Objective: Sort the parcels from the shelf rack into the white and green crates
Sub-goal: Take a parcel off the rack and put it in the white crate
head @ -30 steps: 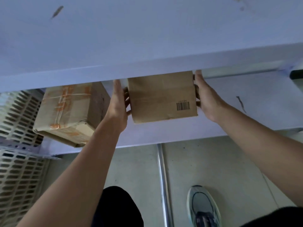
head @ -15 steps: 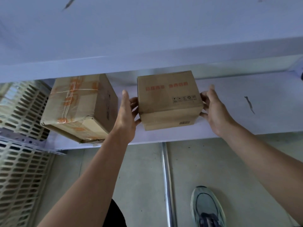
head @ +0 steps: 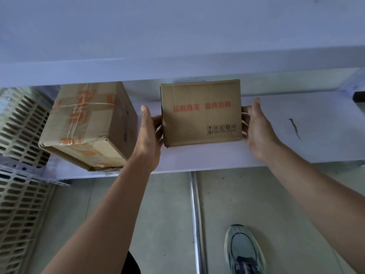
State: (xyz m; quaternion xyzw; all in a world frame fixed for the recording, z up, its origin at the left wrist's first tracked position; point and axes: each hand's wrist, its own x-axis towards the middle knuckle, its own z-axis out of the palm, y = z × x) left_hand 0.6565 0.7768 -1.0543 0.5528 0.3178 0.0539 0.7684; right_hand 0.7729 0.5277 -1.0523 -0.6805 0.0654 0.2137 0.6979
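A small brown cardboard parcel [head: 201, 112] with red print and handling symbols rests on the white shelf [head: 276, 151] of the rack, its printed face up. My left hand [head: 149, 135] presses against its left side and my right hand [head: 258, 127] against its right side, so both hands grip it between them. A larger taped cardboard parcel [head: 87, 125] lies on the same shelf to the left, its front corner overhanging the shelf edge.
A white upper shelf [head: 177, 36] hangs low over the parcels. A white perforated crate [head: 17, 175] stands at the far left. Below the shelf is grey floor with a metal rail [head: 195, 220] and my shoe [head: 245, 252].
The small parcel has been turned over between my hands: the barcode face showed first, now the red-printed face is up and it sits flat on the shelf.
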